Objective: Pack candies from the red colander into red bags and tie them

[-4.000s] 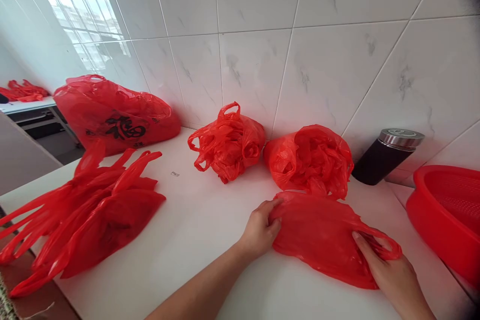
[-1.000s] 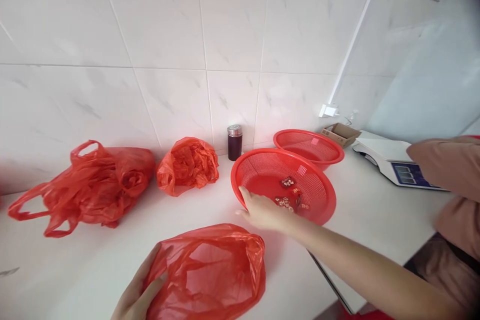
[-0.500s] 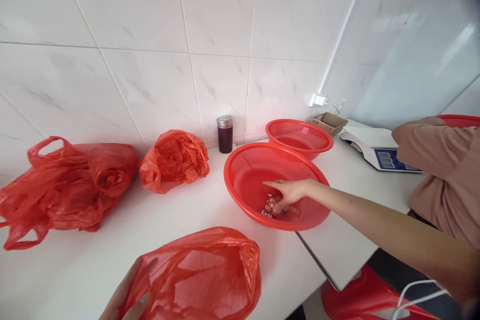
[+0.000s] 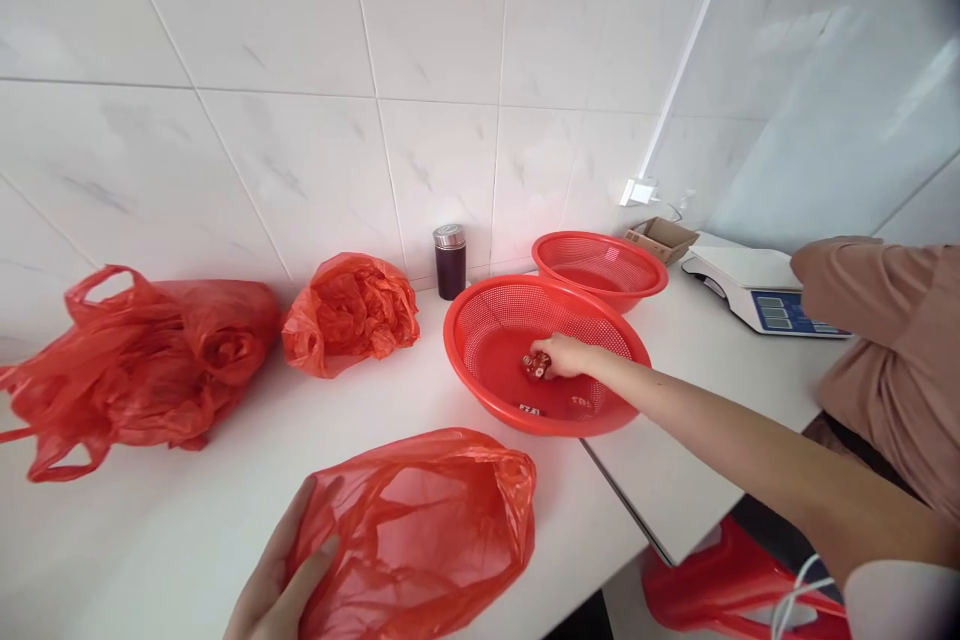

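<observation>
My left hand (image 4: 281,585) grips the edge of an open red plastic bag (image 4: 427,530) lying on the white counter near the front edge. My right hand (image 4: 564,357) reaches into the nearer red perforated basket (image 4: 480,320), its fingers closed on small red wrapped candies (image 4: 535,364). Two more candies (image 4: 529,409) lie on the basket's bottom.
A second red basket (image 4: 600,260) stands behind the first. A dark jar with a metal lid (image 4: 449,263) is by the tiled wall. Two stuffed red bags (image 4: 350,312) (image 4: 142,360) lie to the left. A scale (image 4: 757,290), a small cardboard box (image 4: 662,239) and another person's sleeve (image 4: 885,340) are on the right.
My right hand went from the basket's rim into the basket and closed on candies, lifting them off the bottom. My left hand kept holding the open bag.
</observation>
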A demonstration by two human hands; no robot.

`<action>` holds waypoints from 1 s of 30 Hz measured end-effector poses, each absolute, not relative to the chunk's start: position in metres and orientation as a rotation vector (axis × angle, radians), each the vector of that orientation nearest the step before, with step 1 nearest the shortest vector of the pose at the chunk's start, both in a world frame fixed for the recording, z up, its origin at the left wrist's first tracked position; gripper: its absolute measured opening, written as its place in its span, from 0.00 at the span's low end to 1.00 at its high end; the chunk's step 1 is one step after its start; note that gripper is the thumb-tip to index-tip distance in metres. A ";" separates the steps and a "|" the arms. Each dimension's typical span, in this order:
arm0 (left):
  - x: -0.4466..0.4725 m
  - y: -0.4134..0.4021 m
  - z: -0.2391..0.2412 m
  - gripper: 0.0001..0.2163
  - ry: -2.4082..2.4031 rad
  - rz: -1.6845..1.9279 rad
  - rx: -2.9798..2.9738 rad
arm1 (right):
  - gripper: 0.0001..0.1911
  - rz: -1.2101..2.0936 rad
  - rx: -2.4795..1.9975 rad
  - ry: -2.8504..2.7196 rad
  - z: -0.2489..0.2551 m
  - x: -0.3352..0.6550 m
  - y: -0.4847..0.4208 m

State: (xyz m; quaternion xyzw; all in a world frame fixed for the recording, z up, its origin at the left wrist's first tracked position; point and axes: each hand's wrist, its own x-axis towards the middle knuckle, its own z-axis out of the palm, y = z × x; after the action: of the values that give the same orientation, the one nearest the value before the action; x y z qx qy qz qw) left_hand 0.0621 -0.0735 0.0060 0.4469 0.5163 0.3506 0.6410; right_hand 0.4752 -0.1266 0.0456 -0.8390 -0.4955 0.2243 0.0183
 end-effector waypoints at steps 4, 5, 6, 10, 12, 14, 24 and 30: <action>0.070 -0.081 0.017 0.34 1.138 0.825 0.930 | 0.18 0.628 -2.480 -1.486 0.078 0.481 -0.115; 0.071 -0.082 0.017 0.34 1.139 0.830 0.912 | 0.19 0.626 -2.414 -1.481 0.089 0.474 -0.114; 0.072 -0.082 0.016 0.34 1.137 0.831 0.902 | 0.21 0.656 -2.306 -1.480 0.100 0.462 -0.115; 0.076 -0.080 0.009 0.36 1.077 0.809 0.890 | 0.30 1.119 -1.530 -1.488 0.126 0.380 -0.122; 0.078 -0.080 0.007 0.38 1.043 0.796 0.871 | 0.27 1.332 -1.357 -1.603 0.118 0.333 -0.124; 0.080 -0.082 0.009 0.38 1.045 0.781 0.870 | 0.25 1.304 -1.452 -1.785 0.096 0.296 -0.120; 0.070 -0.078 0.010 0.36 1.203 0.848 1.196 | 0.40 0.629 -1.895 -2.286 0.060 0.289 -0.105; 0.062 -0.069 0.018 0.36 1.229 0.860 1.249 | 0.22 0.515 -1.977 -1.838 0.107 0.368 -0.121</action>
State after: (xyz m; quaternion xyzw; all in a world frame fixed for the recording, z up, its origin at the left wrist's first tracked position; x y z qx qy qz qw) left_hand 0.0615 -0.0690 0.0178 0.5302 0.5213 0.3648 0.5604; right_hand 0.3679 -0.1206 0.1066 -0.7056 -0.6558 0.1837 0.1955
